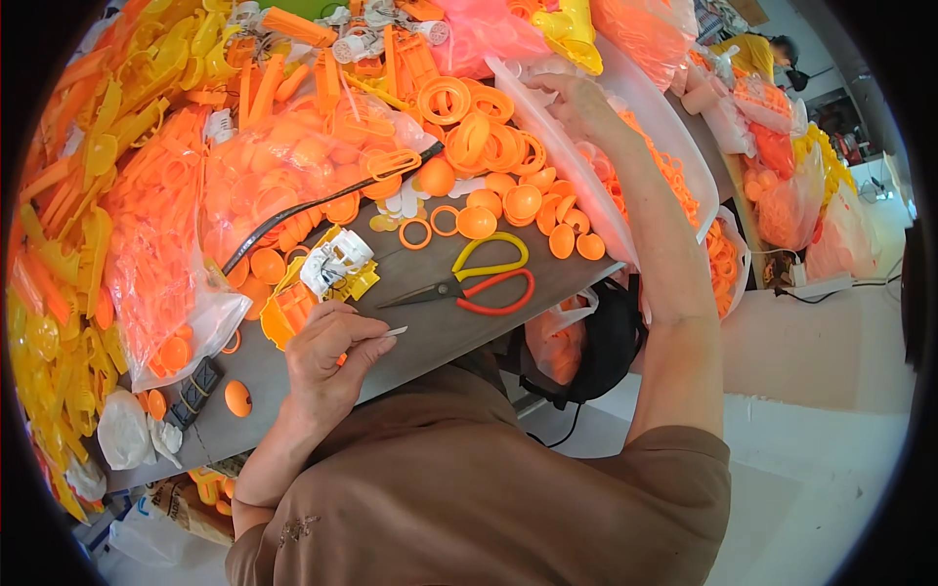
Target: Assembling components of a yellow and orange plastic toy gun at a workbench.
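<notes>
My left hand (327,354) is closed, pinching a thin pale strip (395,332) between thumb and fingers. Just beyond its knuckles, a yellow-orange plastic housing (287,309) lies on the grey table, with a white mechanism (337,260) and thin wires on it. My right hand (584,105) reaches over a translucent white bin (562,161) at the far right. Its fingers look bent and apart, with nothing visible in them. Scissors (445,290) with one yellow and one red handle lie right of the housing, blades toward my left hand.
Orange half-domes (523,202) and rings (445,100) crowd the table (415,361). Clear bags (161,215) of orange parts and heaped yellow parts (44,342) fill the left. A dark strap (322,198) crosses the pile. A black bag (596,356) hangs below the edge; another person (752,57) is at the back right.
</notes>
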Demonstrator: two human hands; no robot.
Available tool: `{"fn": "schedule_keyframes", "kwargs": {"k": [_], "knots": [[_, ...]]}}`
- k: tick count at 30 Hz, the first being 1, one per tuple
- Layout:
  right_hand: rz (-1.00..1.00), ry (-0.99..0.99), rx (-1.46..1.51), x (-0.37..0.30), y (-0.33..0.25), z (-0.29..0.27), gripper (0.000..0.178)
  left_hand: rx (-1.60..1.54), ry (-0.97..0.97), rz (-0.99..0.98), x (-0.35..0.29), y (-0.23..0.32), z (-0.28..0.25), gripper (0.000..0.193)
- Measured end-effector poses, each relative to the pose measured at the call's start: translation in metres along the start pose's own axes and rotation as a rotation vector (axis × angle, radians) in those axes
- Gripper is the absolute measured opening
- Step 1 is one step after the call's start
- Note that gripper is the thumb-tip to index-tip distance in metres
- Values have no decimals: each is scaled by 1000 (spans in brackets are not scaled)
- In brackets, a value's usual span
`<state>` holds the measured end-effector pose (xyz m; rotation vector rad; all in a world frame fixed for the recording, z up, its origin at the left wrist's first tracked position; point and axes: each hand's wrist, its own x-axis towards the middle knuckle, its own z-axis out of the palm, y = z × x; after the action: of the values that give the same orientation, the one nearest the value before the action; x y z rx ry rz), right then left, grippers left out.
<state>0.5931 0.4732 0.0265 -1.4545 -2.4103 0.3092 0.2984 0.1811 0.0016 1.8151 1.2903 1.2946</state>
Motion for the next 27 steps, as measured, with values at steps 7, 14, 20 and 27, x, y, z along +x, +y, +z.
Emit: {"fn": "schedule_keyframes", "kwargs": {"k": [7, 14, 20, 27], "knots": [[-31, 16, 145, 14, 19, 13, 23, -47, 16, -20, -3, -4, -2, 14], [66, 134, 44, 4, 12, -10, 17, -241, 16, -204, -3, 1, -5, 11], [17, 200, 876, -53, -102, -35, 15, -335, 68, -300, 0, 10, -11, 9], [250, -279, 1838, -147, -181, 65, 21, -316, 27, -18, 7, 8, -6, 10]]}}
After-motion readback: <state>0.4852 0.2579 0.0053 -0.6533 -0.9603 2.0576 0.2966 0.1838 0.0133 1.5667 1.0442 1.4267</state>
